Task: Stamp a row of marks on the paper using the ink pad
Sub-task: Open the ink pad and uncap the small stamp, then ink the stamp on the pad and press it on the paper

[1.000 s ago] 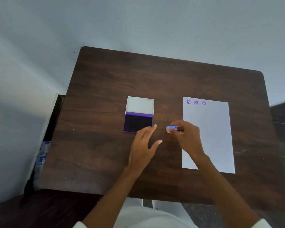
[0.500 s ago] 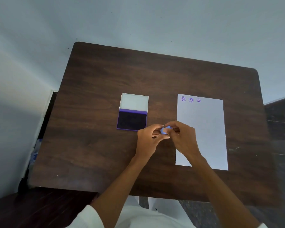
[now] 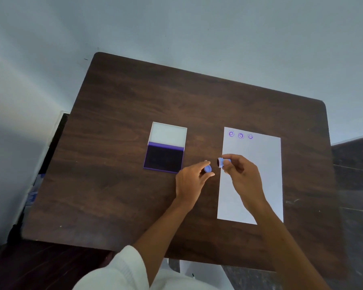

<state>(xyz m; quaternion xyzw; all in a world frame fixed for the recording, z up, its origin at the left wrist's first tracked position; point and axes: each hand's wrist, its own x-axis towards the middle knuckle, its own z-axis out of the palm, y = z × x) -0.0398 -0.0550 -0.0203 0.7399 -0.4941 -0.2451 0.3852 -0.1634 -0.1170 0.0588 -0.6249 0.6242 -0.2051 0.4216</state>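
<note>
Item: small blue plastic round stamp point(image 3: 223, 162), pinched in the fingertips of the right hand point(image 3: 242, 175), dark inked face turned sideways toward the left hand point(image 3: 192, 181). The left hand pinches a small blue plastic cap point(image 3: 207, 169), just apart from the stamp.

Item: purple rectangular ink pad point(image 3: 163, 159), lid open and lying flat behind it, near the middle of the dark brown wooden desk point(image 3: 117, 114), just left of both hands.

Item: white rectangular paper sheet point(image 3: 260, 155), on the desk's right half, short edge toward the far edge. Three purple round marks point(image 3: 240, 135) run from its far-left corner; the far-right stretch of that row is blank.

Step in hand, as judged: inking the uncapped stamp. Advice: turn the face down, press it flat and square on the pad, lift straight, then set it beside the third mark, level with the row, without rocking.

Room: open desk lies around the pad and between pad and paper; the paper's far-right corner sits well inside the desk's right edge. The cap wants parking on bare wood, clear of the sheet.
</note>
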